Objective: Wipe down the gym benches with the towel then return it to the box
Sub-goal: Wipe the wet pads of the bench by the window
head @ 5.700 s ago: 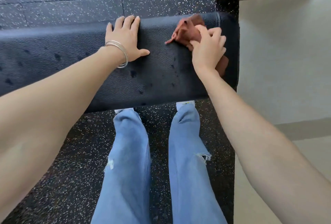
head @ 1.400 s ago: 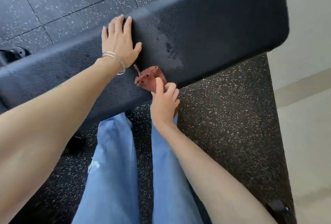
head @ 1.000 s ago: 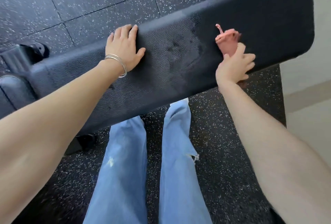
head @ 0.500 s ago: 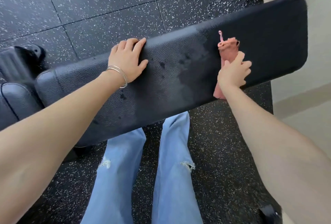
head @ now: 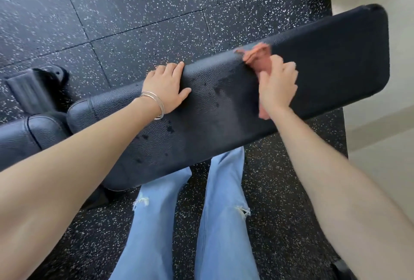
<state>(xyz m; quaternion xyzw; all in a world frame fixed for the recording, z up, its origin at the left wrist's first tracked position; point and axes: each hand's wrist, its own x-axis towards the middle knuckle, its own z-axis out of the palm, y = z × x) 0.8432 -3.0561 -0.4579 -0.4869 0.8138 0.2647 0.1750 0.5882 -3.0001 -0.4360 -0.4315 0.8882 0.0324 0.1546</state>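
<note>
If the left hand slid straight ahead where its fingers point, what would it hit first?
Probably nothing: the left hand lies at the far edge of the bench, and beyond shows only speckled floor, lower down.

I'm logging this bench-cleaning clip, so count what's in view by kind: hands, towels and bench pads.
Hands: 2, left hand and right hand
Towels: 1, the towel held by the right hand
Bench pads: 2, long pad and seat pad
Total: 5
</note>
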